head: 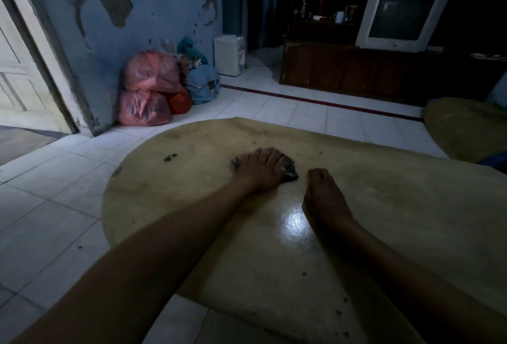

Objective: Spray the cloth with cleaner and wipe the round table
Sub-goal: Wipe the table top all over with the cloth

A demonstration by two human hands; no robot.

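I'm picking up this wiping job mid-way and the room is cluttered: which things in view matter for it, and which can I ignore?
For the job:
- round table
- dark cloth, pressed flat under the left hand
- right hand, resting bare on the table
- No cleaner bottle in view.

Just lying about:
- red plastic bags and blue bundle by the wall
- white dispenser
- old television on the dark cabinet
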